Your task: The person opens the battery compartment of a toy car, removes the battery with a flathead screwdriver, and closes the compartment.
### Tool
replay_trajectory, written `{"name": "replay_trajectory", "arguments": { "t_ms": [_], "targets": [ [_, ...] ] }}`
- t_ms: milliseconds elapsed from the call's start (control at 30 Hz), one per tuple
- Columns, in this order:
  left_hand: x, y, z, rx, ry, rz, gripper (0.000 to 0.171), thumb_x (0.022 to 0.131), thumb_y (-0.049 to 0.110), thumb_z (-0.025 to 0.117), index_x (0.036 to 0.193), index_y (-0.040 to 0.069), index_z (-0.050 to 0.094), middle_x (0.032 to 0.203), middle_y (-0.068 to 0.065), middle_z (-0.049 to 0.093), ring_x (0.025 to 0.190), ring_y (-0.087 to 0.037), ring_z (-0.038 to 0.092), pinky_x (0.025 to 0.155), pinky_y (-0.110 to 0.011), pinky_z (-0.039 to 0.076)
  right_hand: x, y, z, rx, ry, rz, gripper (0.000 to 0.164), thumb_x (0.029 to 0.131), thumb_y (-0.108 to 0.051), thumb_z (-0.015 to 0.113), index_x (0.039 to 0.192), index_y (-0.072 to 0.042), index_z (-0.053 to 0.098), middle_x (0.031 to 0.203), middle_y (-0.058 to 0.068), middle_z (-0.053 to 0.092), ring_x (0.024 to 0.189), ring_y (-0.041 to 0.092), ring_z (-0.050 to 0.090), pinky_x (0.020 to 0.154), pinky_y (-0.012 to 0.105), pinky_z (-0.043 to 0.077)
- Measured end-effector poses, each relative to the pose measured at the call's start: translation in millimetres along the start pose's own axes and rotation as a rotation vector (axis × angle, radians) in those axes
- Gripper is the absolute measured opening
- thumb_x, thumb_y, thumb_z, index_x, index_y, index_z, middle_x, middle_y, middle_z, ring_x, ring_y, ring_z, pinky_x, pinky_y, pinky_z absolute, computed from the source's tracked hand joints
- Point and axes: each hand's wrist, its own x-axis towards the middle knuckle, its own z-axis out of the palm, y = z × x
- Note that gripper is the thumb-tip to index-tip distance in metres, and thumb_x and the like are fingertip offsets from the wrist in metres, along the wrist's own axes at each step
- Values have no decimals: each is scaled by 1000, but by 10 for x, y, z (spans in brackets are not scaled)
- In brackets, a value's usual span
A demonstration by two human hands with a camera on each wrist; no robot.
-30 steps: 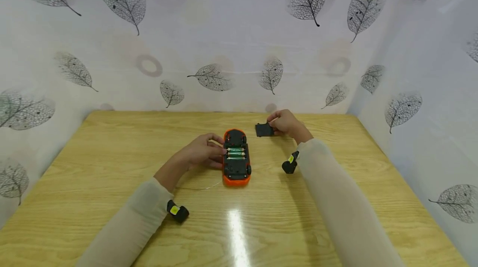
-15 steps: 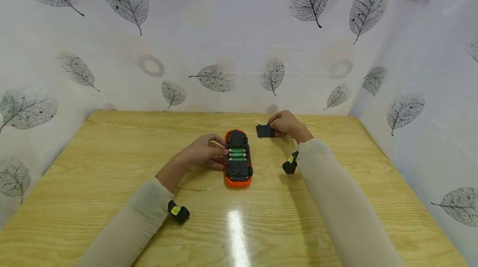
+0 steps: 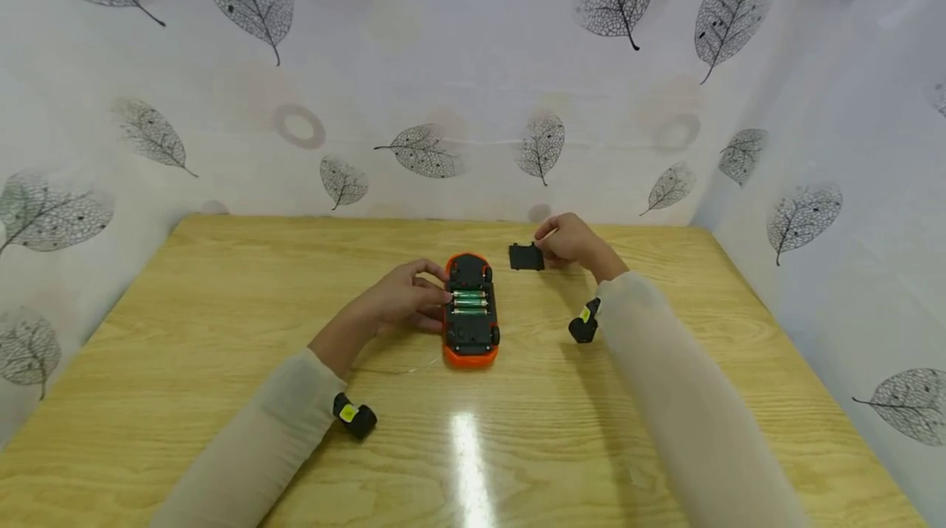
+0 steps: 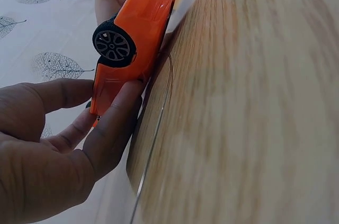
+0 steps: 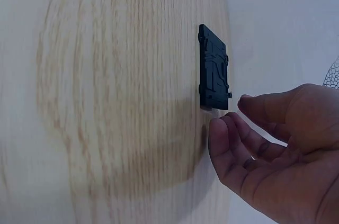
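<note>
An orange toy car (image 3: 471,339) lies upside down on the table, its black underside up. Green batteries (image 3: 470,303) sit in its uncovered battery compartment. My left hand (image 3: 402,296) grips the car's left side; in the left wrist view, thumb and fingers (image 4: 114,123) hold the orange body (image 4: 145,17) behind a wheel. To the right of the car, a black battery cover (image 3: 526,257) lies on the table. My right hand (image 3: 571,241) is just beside it. In the right wrist view, the loosely bent fingers (image 5: 222,150) stand slightly apart from the cover (image 5: 214,70).
A thin clear strand (image 4: 155,134) runs along the wooden table (image 3: 222,331) near the car. A leaf-patterned curtain (image 3: 473,60) stands behind the table and along both sides. A black camera is on each wrist.
My right hand has let go of the battery cover and drawn slightly right. The cover stays on the table. My left hand keeps holding the car in place.
</note>
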Motion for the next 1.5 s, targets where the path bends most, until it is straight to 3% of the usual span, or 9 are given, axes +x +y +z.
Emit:
{"name": "replay_trajectory", "arguments": {
  "t_ms": [133,233,433,833,1167,1500],
  "targets": [
    [3,11,5,4,6,-6,37,99,-2,63,131,4,47,124,-25,61,90,-31,73,77,-45,65,-39,-21,-74,-40,-4,-21,31,106,-10,55,132,7,57,107,20,60,81,27,59,76,41,60],
    [2,16,3,4,7,-15,36,99,-1,64,130,3,47,123,-24,61,90,-31,73,76,-45,65,-76,-30,-148,-63,-13,-36,35,107,-13,54,135,7,55,121,25,58,99,35,61,87,47,61],
    [10,14,-1,-9,2,-23,37,99,1,65,132,2,47,124,-23,60,92,-32,73,77,-46,65,-147,8,-292,-125,-15,-58,37,107,-17,53,135,8,54,127,29,56,109,42,60,90,48,61],
    [1,18,-7,-7,-10,-21,43,96,2,69,133,2,47,127,-24,57,94,-31,72,79,-46,64,-364,169,-541,-221,2,-71,36,108,-20,53,132,6,56,123,29,58,104,42,61,89,48,60],
    [7,-3,-14,7,-13,-14,41,97,2,69,132,2,47,125,-24,61,92,-31,73,77,-45,64,-537,413,-672,-285,2,-138,34,107,-19,56,131,6,57,118,29,61,94,38,64,82,48,61],
    [8,8,-17,5,-13,-19,43,97,2,69,133,2,46,124,-25,61,91,-31,73,77,-45,65,-714,638,-749,-349,10,-186,38,101,-13,66,132,6,55,112,24,65,89,33,69,74,43,63]
  ]
}}
